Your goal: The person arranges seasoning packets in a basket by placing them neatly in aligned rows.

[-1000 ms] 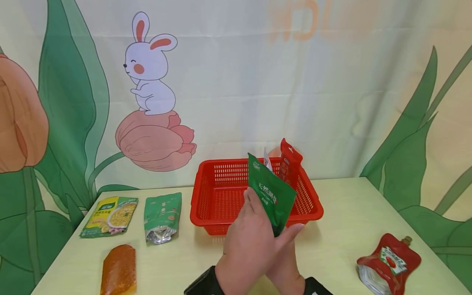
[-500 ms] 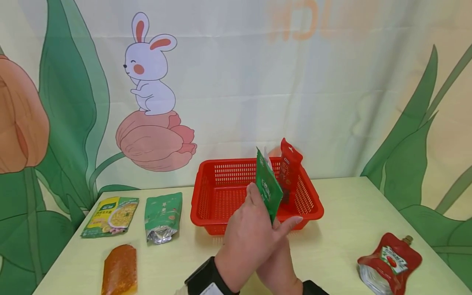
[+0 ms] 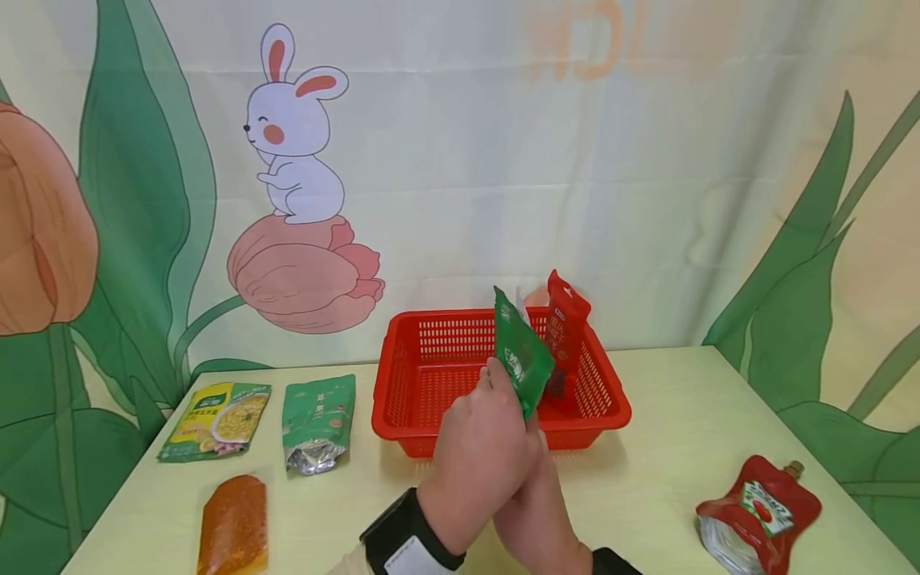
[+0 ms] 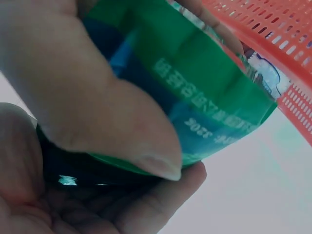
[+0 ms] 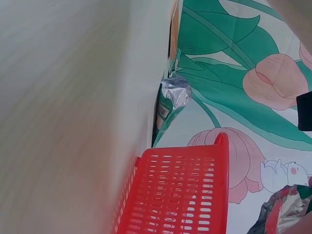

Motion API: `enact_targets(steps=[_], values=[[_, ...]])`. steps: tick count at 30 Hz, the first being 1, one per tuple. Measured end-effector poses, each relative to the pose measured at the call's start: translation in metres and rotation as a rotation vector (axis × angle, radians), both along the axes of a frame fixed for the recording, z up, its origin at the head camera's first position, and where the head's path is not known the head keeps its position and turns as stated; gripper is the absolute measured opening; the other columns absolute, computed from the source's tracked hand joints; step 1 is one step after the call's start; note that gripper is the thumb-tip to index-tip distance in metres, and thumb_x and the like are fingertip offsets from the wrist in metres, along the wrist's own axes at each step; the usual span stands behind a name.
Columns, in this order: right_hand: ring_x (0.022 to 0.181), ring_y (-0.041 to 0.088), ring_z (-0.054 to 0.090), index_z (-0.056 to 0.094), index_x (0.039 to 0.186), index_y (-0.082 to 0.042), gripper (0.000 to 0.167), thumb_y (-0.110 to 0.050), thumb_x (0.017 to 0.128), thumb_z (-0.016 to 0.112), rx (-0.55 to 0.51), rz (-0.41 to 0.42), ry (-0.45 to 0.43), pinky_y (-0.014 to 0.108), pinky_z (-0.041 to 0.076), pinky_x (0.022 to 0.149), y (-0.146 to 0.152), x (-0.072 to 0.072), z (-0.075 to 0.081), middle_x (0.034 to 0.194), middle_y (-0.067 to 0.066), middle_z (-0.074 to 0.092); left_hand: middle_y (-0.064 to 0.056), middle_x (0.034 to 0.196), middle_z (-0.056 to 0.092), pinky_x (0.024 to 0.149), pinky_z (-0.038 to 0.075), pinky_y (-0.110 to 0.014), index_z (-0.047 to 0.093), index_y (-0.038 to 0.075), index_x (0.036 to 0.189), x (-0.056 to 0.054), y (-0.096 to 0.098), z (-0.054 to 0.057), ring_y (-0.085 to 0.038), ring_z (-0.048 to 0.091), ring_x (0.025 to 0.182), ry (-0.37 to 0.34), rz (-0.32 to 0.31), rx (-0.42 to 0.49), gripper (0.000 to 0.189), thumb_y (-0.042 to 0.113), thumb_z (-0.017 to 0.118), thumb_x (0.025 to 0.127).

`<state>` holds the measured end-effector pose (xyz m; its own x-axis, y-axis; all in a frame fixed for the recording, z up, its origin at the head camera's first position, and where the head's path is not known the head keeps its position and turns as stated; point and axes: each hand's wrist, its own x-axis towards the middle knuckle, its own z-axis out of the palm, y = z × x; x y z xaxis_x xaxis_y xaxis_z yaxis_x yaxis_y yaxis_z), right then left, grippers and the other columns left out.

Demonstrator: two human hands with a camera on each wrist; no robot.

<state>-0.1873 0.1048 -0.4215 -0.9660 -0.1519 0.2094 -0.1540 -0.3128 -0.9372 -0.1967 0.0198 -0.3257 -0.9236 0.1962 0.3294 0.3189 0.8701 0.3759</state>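
A green pouch [image 3: 522, 355] with white lettering stands tilted in front of the basket. My left hand [image 3: 477, 455] grips it, the thumb [image 4: 141, 129] pressed on its printed face and the fingers behind. Cupped under the pouch's lower end is my right hand [image 3: 535, 519], its fingers curled against the pouch; in the head view the left hand hides much of it. The right wrist view catches only a silvery, crumpled pouch edge [image 5: 290, 209] at the lower right. Just behind both hands is a red plastic basket [image 3: 402, 383].
A red packet [image 3: 566, 339] stands in the basket, a white one beside it. To the left lie a yellow-green packet [image 3: 216, 423], a green pouch with silver bottom [image 3: 319, 423] and an orange-brown packet [image 3: 233, 523]. A red spouted ketchup pouch [image 3: 765, 511] lies at right.
The green pouch has turned more edge-on, and its lower end is now further left. My left thumb, which stuck out to the right, has folded onto the pouch.
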Motion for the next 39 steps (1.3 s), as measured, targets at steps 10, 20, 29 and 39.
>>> enact_targets(steps=[10,20,29,39], values=[[0.134,0.015,0.044,0.036,0.153,-0.034,0.085,-0.025,0.084,0.085,0.693,-0.166,0.192,0.045,0.048,0.112,0.021,-0.003,-0.001,0.144,-0.008,0.046,-0.01,0.084,0.073,0.057,0.062,-0.034,0.065,-0.001,0.113,-0.013,-0.01,0.008,-0.022,0.069,0.06,-0.076,0.023,-0.015,0.048,0.035,0.081,0.085],[0.142,0.014,0.042,0.042,0.152,-0.042,0.088,-0.054,0.077,0.086,1.037,0.001,0.386,0.048,0.055,0.104,0.066,-0.025,0.017,0.15,-0.019,0.049,0.0,0.059,0.064,0.05,0.058,-0.03,0.065,0.011,0.078,-0.025,-0.023,0.01,-0.018,0.067,0.051,-0.082,0.013,0.077,0.026,0.03,0.077,0.089],[0.101,0.014,0.067,0.075,0.121,-0.019,0.051,-0.044,0.079,0.088,1.448,-0.126,0.477,0.035,0.062,0.086,0.081,-0.05,0.023,0.113,-0.004,0.075,-0.003,0.066,0.068,0.055,0.061,-0.035,0.063,0.011,0.077,-0.036,-0.033,0.025,-0.018,0.067,0.053,-0.095,0.043,0.087,0.025,0.026,0.078,0.089],[0.07,0.009,0.057,0.077,0.096,-0.017,0.028,-0.039,0.082,0.086,1.552,-0.097,0.363,0.028,0.053,0.071,0.095,-0.078,0.014,0.076,-0.01,0.067,-0.002,0.059,0.063,0.051,0.059,-0.031,0.06,0.01,0.076,-0.055,-0.033,0.036,-0.015,0.062,0.049,-0.183,0.057,0.071,0.026,0.024,0.073,0.093]])
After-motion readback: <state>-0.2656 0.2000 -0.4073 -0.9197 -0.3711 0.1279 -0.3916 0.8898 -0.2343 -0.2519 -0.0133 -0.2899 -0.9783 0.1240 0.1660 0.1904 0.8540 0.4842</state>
